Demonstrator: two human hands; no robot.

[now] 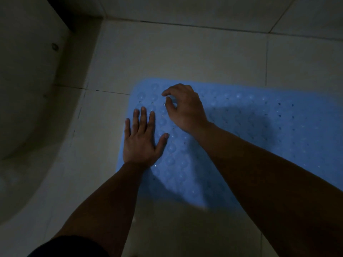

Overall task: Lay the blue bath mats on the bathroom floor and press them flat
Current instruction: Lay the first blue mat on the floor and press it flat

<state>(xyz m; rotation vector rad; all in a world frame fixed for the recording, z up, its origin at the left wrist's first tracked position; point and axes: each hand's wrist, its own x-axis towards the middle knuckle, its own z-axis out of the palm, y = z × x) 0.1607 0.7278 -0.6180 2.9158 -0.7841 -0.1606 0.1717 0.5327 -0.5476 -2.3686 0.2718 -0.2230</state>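
Note:
A blue bath mat point(241, 130) with rows of round suction bumps and small holes lies flat on the pale tiled floor, running from the middle of the view off the right edge. My left hand point(142, 140) rests palm down on the mat's left edge, fingers spread and straight. My right hand point(185, 108) hovers over or touches the mat near its far left corner, fingers curled downward with the fingertips at the bumps. Neither hand holds anything. Only one mat is in view.
A large white rounded fixture point(27, 89), seemingly a toilet base or tub, fills the left side. Tiled wall point(204, 10) runs along the top. Pale floor tiles point(176, 58) with dark grout lines surround the mat. The scene is dim.

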